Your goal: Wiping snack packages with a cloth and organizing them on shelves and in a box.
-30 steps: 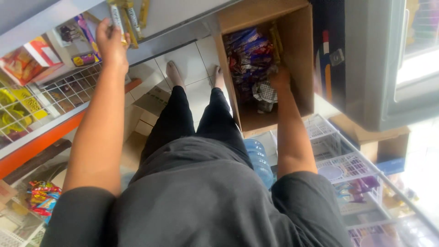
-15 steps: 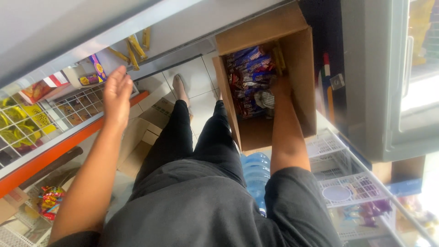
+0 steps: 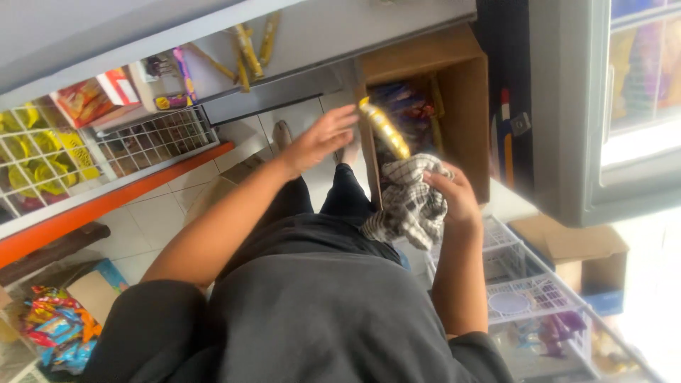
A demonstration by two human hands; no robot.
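Two hands work close to the body, above the dark shirt. Nearest, the right hand is closed around a bunched checked cloth, fingers curled over its top fold while the rest hangs loose toward the lap. Just beyond it, a long yellow snack bar sticks up at a slant, its lower end buried in the cloth. The left hand reaches across with fingers spread and mostly open; its fingertips sit near the bar's upper end, but whether they touch it I cannot tell.

Done well, this wiping step looks to need a firm cloth grip low on the bar, so the wrapper does not slip, and a light pinch from the left hand at the top end to steady it. Judging by the slant, the bar could bend or drop if only one end is held. Keeping the loose cloth tail clear of the box edge would probably help too.

Farther out, an open cardboard box stands on the tiled floor, holding more wrapped snacks. To the left runs a wire shelf with an orange edge, and more yellow bars lie on the grey ledge above. At right stands a glass-door cooler.
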